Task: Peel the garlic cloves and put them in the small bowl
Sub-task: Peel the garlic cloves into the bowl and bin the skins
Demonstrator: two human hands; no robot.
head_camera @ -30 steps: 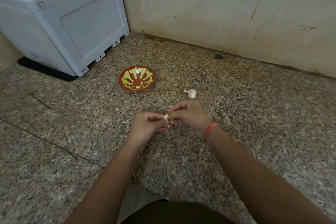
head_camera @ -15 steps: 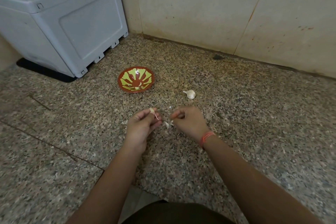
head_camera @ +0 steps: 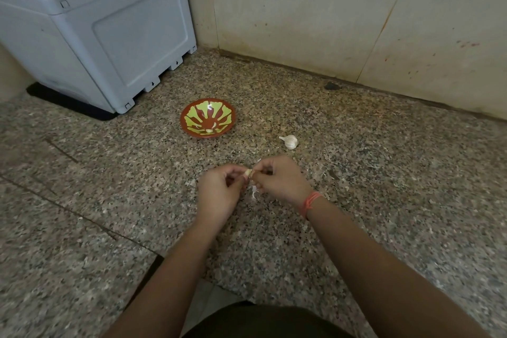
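My left hand [head_camera: 219, 192] pinches a small pale garlic clove [head_camera: 248, 172] between thumb and fingertips above the speckled granite counter. My right hand [head_camera: 279, 180] meets it from the right, its fingertips pinching at the clove's skin. White bits of peel [head_camera: 254, 191] lie on the counter just below the two hands. The small bowl [head_camera: 207, 117], red-brown with a yellow-green pattern, sits beyond my left hand with a pale clove inside near its front rim. A garlic bulb [head_camera: 290, 141] lies on the counter to the right of the bowl.
A large grey plastic box [head_camera: 90, 25] stands at the back left on a black mat. Beige wall tiles [head_camera: 301, 14] close the counter at the back. A dark speck [head_camera: 331, 86] lies near the wall. A seam in the stone runs across the left.
The hands pulled apart half a second ago, a strip of peel coming off, and have come back together on the clove. More peel lies below them.
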